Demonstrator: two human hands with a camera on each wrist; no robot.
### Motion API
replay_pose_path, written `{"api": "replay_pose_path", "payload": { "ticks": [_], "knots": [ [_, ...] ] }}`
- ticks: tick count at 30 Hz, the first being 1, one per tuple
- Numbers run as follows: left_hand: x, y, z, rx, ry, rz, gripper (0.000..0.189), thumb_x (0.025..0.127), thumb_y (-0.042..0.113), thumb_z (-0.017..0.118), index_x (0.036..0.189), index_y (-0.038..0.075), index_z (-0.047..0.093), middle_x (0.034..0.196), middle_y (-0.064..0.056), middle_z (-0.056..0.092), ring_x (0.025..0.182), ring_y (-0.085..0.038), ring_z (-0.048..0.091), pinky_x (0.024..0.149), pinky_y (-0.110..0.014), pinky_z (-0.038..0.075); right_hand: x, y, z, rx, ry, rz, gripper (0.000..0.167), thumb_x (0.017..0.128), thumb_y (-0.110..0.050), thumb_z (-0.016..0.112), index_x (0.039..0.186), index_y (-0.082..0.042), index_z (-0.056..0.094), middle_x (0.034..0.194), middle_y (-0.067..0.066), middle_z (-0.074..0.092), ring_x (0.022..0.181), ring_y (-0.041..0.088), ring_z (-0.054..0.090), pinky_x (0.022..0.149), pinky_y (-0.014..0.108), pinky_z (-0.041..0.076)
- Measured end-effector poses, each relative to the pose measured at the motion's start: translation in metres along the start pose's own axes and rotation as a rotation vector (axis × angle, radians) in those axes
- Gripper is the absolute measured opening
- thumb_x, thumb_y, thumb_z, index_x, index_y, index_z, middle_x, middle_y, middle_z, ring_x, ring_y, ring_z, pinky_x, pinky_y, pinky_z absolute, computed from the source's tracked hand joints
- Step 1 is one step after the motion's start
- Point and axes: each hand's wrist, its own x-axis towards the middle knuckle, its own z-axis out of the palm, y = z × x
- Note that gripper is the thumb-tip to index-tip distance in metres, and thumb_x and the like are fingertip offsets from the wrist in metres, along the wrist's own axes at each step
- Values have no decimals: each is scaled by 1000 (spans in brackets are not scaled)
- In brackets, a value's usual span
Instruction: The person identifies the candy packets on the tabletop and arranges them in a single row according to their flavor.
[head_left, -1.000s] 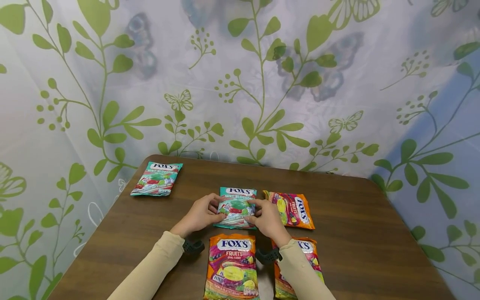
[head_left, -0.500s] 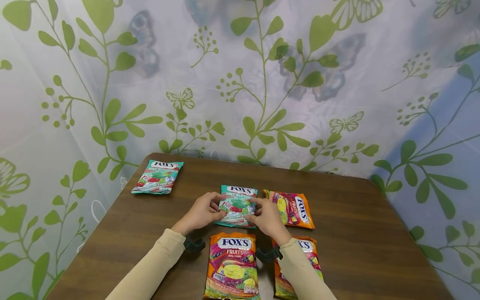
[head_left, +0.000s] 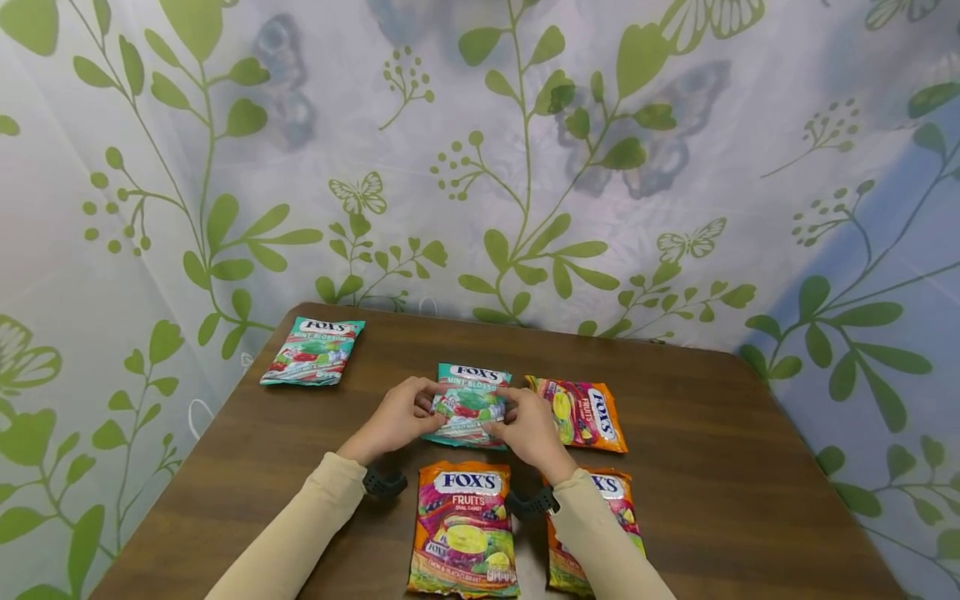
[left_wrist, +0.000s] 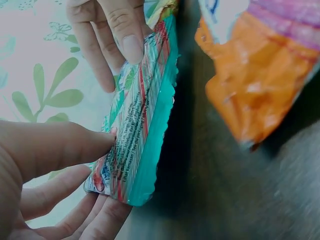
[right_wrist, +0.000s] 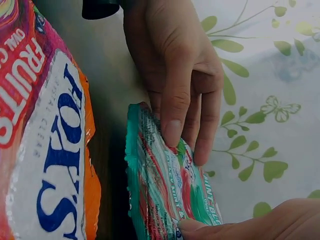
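Observation:
A teal Fox's Mint Blossom candy bag (head_left: 468,406) is held between both hands near the middle of the table, its printed front facing up. My left hand (head_left: 397,418) grips its left side, the thumb (left_wrist: 75,150) on the front and the fingers behind. On the right side my right hand (head_left: 531,429) pinches the bag in the same way, its thumb (right_wrist: 175,120) on the front. Whether the bag's bottom edge touches the table cannot be told. An orange Fox's Fruits candy bag (head_left: 465,533) lies just in front, between the forearms.
A second teal mint candy bag (head_left: 313,352) lies at the table's far left corner. Another Fruits bag (head_left: 585,414) lies sideways right of the right hand. A further Fruits bag (head_left: 611,500) is partly hidden under the right forearm. A patterned curtain (head_left: 480,167) hangs behind the wooden table (head_left: 712,467).
Both hands keep their grip on the teal candy bag. It has shifted very slightly away and to the left, and the right fingers cover a little more of its edge. The other bags stay put.

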Motion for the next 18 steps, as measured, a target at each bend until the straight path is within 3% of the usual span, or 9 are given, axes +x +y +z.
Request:
{"api": "replay_pose_path", "payload": {
  "ticks": [9, 18],
  "knots": [
    [2, 1, -17, 42, 50, 18, 44, 102, 2, 77, 144, -2, 65, 121, -16, 62, 103, -28, 65, 92, -44, 62, 11, -17, 3, 23, 11, -16, 58, 92, -9, 90, 144, 2, 68, 122, 20, 66, 88, 23, 68, 66, 33, 60],
    [3, -8, -42, 78, 142, 37, 49, 102, 2, 77, 149, -1, 62, 127, -20, 61, 106, -32, 64, 97, -49, 60, 42, -34, 15, 24, -11, -77, 64, 91, -10, 91, 148, 3, 65, 124, 20, 66, 94, 28, 72, 70, 34, 61]
  ]
}}
